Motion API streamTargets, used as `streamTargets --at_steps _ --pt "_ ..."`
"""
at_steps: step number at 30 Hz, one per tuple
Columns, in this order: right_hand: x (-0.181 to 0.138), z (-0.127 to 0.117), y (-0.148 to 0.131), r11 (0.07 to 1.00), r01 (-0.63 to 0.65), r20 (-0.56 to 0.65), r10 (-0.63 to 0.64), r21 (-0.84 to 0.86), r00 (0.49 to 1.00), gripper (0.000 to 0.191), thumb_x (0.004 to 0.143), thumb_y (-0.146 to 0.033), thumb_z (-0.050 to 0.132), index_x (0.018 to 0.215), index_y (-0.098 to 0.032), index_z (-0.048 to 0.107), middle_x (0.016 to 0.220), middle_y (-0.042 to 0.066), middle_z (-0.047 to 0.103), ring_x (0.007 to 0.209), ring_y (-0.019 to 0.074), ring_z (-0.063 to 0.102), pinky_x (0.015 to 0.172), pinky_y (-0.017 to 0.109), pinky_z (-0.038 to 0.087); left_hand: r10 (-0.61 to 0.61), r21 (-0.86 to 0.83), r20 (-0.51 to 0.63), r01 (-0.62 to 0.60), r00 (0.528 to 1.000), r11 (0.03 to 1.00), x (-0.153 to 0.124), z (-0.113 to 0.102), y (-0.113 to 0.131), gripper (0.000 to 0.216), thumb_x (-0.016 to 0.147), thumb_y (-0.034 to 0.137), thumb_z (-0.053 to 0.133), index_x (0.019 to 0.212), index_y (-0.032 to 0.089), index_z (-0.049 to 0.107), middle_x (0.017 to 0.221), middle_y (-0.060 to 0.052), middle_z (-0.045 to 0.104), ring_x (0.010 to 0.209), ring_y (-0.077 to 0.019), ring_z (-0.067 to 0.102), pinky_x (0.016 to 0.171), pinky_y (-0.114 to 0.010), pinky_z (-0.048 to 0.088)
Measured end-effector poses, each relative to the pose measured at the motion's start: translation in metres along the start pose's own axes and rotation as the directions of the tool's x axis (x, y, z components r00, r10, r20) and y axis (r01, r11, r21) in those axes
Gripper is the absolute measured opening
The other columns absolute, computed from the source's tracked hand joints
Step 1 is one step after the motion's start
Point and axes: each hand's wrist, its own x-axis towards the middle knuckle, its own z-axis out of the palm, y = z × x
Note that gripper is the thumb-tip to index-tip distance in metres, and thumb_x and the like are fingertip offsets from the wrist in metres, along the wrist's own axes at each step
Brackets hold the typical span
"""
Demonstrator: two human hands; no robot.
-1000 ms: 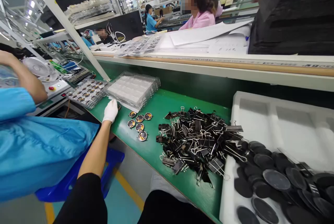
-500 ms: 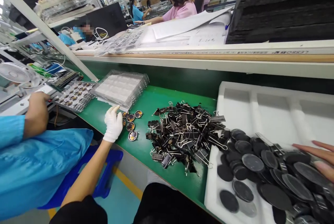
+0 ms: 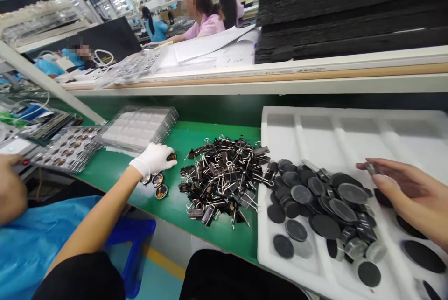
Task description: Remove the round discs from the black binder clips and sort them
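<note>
My left hand [image 3: 154, 159], in a white glove, lies on the green bench [image 3: 196, 136] over a few small round gold-and-black discs [image 3: 161, 191]. Its fingers are curled together around one disc at the fingertips. A heap of black binder clips [image 3: 220, 176] lies just right of it. My bare right hand [image 3: 406, 190] hovers over the white foam tray [image 3: 315, 127] that holds several black round caps [image 3: 325, 225]. Thumb and forefinger are pinched on a small grey thing that I cannot make out.
A stack of clear blister trays [image 3: 138, 125] and a tray filled with discs [image 3: 66, 150] sit to the left. A co-worker in a blue coat [image 3: 31, 239] sits at my left, one hand [image 3: 10, 192] near the bench edge. Papers and black foam sheets [image 3: 350, 10] fill the upper shelf.
My view has turned right. My left hand has dropped flat over the discs and closed on one. My right hand has come further in over the foam tray and pinched shut.
</note>
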Motion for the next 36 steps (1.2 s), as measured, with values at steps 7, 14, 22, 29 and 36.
streamTargets --at_steps 7,14,22,29,36 --pt "-0.003 -0.022 -0.06 0.877 -0.202 -0.01 0.229 0.436 0.973 0.07 0.061 -0.075 0.085 0.116 -0.034 0.072 0.119 0.019 0.072 0.104 0.0318 0.071 0.094 0.048 0.05 -0.09 -0.308 -0.317 -0.013 0.944 0.951 0.005 -0.011 -0.001 0.042 0.083 0.047 0.055 0.114 0.022 0.07 0.104 -0.009 0.073 0.088 -0.025 0.071 0.086 -0.036 0.055" --pt "0.0 -0.021 -0.148 0.775 -0.138 0.314 -0.081 0.617 0.946 0.046 0.082 -0.057 0.077 0.118 -0.028 0.072 0.115 0.009 0.07 0.078 0.0213 0.074 0.082 0.042 0.062 0.09 -0.272 -0.741 -0.42 0.665 0.866 -0.013 -0.116 0.098 0.045 0.079 0.038 0.06 0.122 0.023 0.063 0.11 -0.006 0.071 0.086 -0.0231 0.069 0.086 -0.039 0.059" --pt "0.004 0.009 -0.206 0.772 -0.058 0.418 -0.278 0.633 0.865 0.028 0.085 -0.042 0.076 0.103 -0.024 0.064 0.091 0.002 0.068 0.068 0.0166 0.07 0.057 0.029 0.054 0.278 -0.078 -0.861 -0.65 0.427 0.756 -0.005 -0.15 0.199 0.055 0.082 0.023 0.062 0.135 0.015 0.046 0.103 -0.011 0.071 0.087 -0.026 0.072 0.072 -0.037 0.059" --pt "0.013 0.031 -0.206 0.826 -0.092 0.55 -0.283 0.556 0.786 0.025 0.087 -0.035 0.072 0.107 -0.021 0.07 0.087 0.002 0.07 0.071 0.0153 0.064 0.063 0.03 0.053 0.417 -0.089 -0.751 -0.704 0.512 0.704 -0.005 -0.145 0.187 0.044 0.088 0.024 0.064 0.129 0.019 0.05 0.1 -0.007 0.069 0.089 -0.0241 0.071 0.076 -0.036 0.057" --pt "0.027 0.035 -0.195 0.688 -0.254 0.544 -0.242 0.68 0.803 0.024 0.088 -0.038 0.075 0.103 -0.02 0.071 0.091 0.005 0.075 0.078 0.0157 0.069 0.074 0.032 0.059 0.209 -0.463 -0.541 -0.496 0.814 0.734 -0.016 -0.148 0.161 0.067 0.09 0.055 0.066 0.146 0.024 0.047 0.124 -0.009 0.069 0.098 -0.0224 0.071 0.086 -0.035 0.055"
